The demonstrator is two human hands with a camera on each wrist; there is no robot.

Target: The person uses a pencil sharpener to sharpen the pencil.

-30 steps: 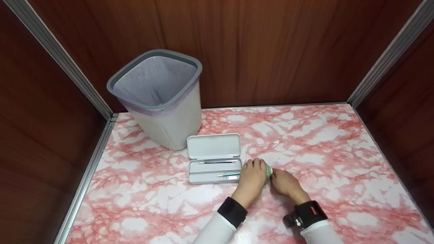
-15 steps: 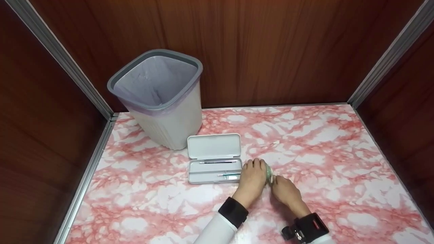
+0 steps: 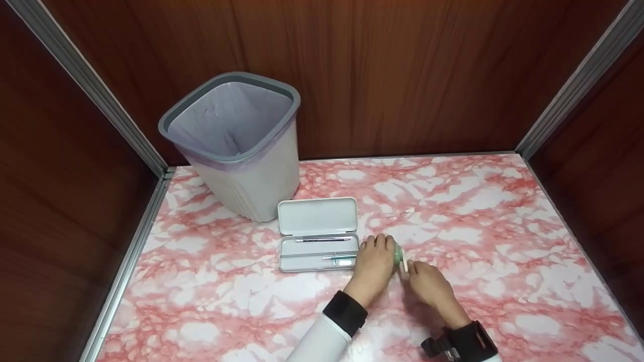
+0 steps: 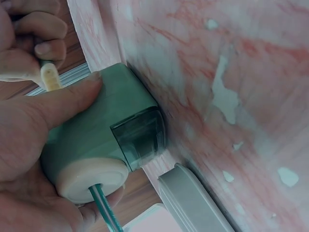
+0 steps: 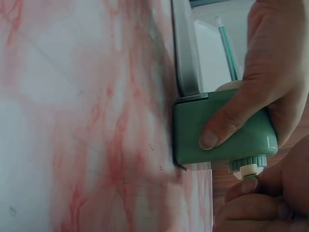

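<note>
My left hand [image 3: 375, 261] grips a green crank pencil sharpener [image 4: 108, 106] that sits on the table beside a pencil case. A teal pencil [image 4: 105, 208] sticks out of the sharpener's round white front; its tip inside is hidden. In the head view the pencil reaches left over the case. A dark see-through shavings drawer [image 4: 142, 137] shows on the sharpener's side. With its thumb and curled fingers, my right hand [image 3: 430, 286] pinches the knob of the cream crank handle [image 3: 405, 267] at the sharpener's back.
The open grey-white pencil case [image 3: 317, 216] lies left of the sharpener, a dark pencil [image 3: 322, 240] in its upper compartment. Behind it stands a lined trash bin [image 3: 251, 193]. Brown wooden walls [image 3: 402, 75] enclose the marbled red-and-white table [image 3: 478, 236].
My right hand has moved slightly down and right as the crank handle turned, so more of the handle shows. My left hand and the sharpener have stayed in place.
</note>
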